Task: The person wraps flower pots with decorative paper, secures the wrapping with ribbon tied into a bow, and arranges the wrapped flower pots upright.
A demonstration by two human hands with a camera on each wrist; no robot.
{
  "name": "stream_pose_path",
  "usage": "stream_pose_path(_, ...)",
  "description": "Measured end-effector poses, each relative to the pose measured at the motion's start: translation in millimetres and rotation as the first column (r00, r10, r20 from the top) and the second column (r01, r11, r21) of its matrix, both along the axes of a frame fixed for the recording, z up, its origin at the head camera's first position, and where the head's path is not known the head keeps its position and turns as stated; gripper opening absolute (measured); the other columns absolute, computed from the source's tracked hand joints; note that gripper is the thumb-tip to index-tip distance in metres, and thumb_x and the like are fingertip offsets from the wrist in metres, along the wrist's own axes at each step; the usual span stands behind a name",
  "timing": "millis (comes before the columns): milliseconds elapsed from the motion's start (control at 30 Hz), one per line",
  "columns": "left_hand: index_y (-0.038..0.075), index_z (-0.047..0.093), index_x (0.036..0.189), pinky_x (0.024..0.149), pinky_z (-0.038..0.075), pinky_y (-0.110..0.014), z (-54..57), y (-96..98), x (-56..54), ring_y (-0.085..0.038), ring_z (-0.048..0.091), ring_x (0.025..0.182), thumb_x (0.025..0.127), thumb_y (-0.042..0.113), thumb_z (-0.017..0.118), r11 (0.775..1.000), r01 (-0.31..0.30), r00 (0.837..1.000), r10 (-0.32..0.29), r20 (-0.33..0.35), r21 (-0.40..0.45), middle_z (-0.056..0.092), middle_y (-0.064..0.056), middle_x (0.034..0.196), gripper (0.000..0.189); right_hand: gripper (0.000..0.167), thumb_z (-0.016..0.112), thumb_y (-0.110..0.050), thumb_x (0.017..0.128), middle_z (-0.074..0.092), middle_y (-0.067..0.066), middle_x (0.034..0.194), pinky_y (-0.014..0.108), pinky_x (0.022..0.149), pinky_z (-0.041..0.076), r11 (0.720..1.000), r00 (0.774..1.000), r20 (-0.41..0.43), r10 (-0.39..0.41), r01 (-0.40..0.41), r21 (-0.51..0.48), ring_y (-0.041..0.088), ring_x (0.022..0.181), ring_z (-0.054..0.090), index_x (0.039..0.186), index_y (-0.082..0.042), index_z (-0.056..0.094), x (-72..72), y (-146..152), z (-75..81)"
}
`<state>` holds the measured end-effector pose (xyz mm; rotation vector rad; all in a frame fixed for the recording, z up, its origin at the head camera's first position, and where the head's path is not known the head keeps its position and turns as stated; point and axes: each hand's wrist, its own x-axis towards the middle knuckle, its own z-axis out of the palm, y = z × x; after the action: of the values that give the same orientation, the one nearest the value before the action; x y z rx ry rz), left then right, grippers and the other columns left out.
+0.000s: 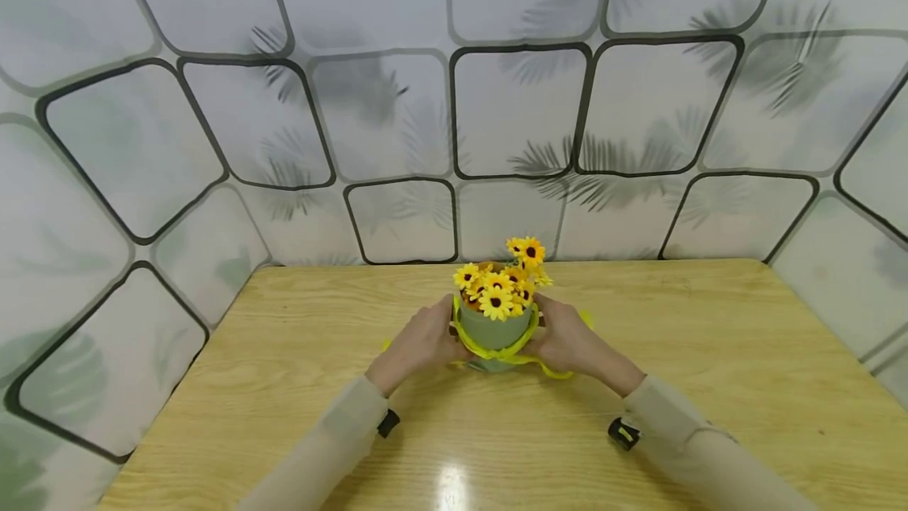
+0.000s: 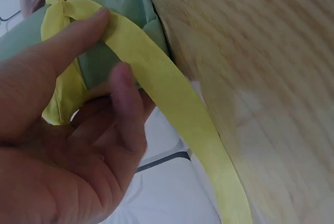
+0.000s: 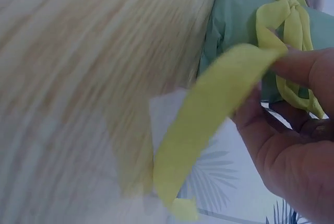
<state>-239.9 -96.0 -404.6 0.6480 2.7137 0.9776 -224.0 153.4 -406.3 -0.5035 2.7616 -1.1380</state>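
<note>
In the head view a pale green, wrapped flower pot [image 1: 489,330] stands upright on the wooden table, full of yellow artificial-looking sunflowers [image 1: 496,290]. A yellow ribbon [image 1: 507,353] circles the pot and is tied at the front, its loose ends trailing. My left hand [image 1: 431,335] holds the pot from the left side; my right hand [image 1: 567,337] holds it from the right. In the left wrist view the left thumb [image 2: 83,33] lies on the ribbon [image 2: 172,88] by the knot. The right wrist view shows the right thumb at the ribbon [image 3: 198,119]. Fingers behind the pot are partly hidden.
The wooden table [image 1: 312,416] stretches out on both sides of the pot. Behind and to the sides hangs a pale covering [image 1: 397,117] with dark outlined blocks and leaf prints. Small dark devices sit at both wrists.
</note>
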Motion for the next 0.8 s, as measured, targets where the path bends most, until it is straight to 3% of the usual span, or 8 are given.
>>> stream_pose_path(100,0.011,0.048,0.135,0.08,0.058,-0.041,-3.0,-3.3,1.5,-0.024,0.07,0.097,0.079,0.034,0.09,0.999,-0.018,1.0,0.018,0.005,-0.051,0.072,-0.01,0.115,0.074,0.091,0.084,-0.012,0.084,0.057,0.033,0.14,0.04,0.085,0.062,1.0,0.999,0.041,-0.005,0.006,-0.015,0.035,0.105,0.074,0.154,0.009,0.03,0.0,2,-1.1)
stream_pose_path(200,0.008,0.047,0.14,0.085,0.058,-0.047,-3.4,-10.5,6.1,-0.027,0.068,0.105,0.076,0.037,0.092,0.993,-0.036,0.999,0.035,-0.009,-0.113,0.07,-0.012,0.12,0.083,0.085,0.083,-0.012,0.086,0.06,0.033,0.134,0.032,0.073,0.062,0.999,0.999,0.043,0.024,-0.023,-0.029,0.027,0.093,0.076,0.152,0.006,0.033,1.8,6,-1.8)
stream_pose_path(267,0.005,0.05,0.14,0.091,0.057,-0.049,-0.6,-17.9,10.2,-0.029,0.067,0.108,0.075,0.037,0.092,0.987,-0.04,0.999,0.042,0.006,-0.156,0.07,-0.013,0.119,0.083,0.078,0.082,-0.015,0.088,0.062,0.03,0.13,0.029,0.07,0.062,0.999,0.998,0.034,0.045,-0.045,-0.022,0.024,0.089,0.076,0.15,0.003,0.038,3.9,10,-1.3)
stream_pose_path(367,0.004,0.059,0.131,0.09,0.056,-0.046,3.3,-29.8,17.8,-0.025,0.068,0.099,0.077,0.035,0.091,0.979,-0.025,0.997,0.04,0.07,-0.201,0.072,-0.008,0.107,0.07,0.067,0.081,-0.021,0.09,0.065,0.026,0.123,0.029,0.07,0.062,0.997,0.997,0.023,0.075,-0.076,0.011,0.022,0.088,0.075,0.144,0.0,0.047,10.8,19,2.7)
stream_pose_path(467,0.008,0.069,0.111,0.077,0.055,-0.039,4.5,-40.1,25.6,-0.018,0.064,0.083,0.083,0.029,0.087,0.984,0.025,0.987,0.003,0.16,-0.177,0.069,-0.002,0.091,0.039,0.062,0.08,-0.02,0.09,0.068,0.024,0.12,0.032,0.074,0.062,0.993,0.995,0.021,0.099,-0.101,0.066,0.025,0.091,0.074,0.14,0.003,0.052,19.8,32,5.8)
stream_pose_path(600,0.013,0.072,0.095,0.067,0.051,-0.032,2.5,-47.7,34.7,-0.014,0.061,0.077,0.09,0.018,0.079,0.991,0.102,0.972,-0.08,0.222,-0.089,0.067,0.002,0.085,0.011,0.05,0.08,-0.014,0.088,0.07,0.022,0.119,0.038,0.078,0.061,0.977,0.992,-0.007,0.127,-0.124,0.174,0.03,0.096,0.073,0.13,0.004,0.061,28.7,54,4.8)
stream_pose_path(800,0.012,0.07,0.093,0.065,0.048,-0.026,-2.3,-49.4,40.4,-0.011,0.058,0.074,0.087,0.013,0.081,0.99,0.14,0.972,-0.131,0.198,-0.033,0.065,0.004,0.081,0.012,0.026,0.083,-0.01,0.083,0.072,0.004,0.1,0.038,0.078,0.058,0.94,0.981,-0.103,0.163,-0.123,0.317,0.02,0.09,0.067,0.106,-0.006,0.073,33.7,77,-1.3)
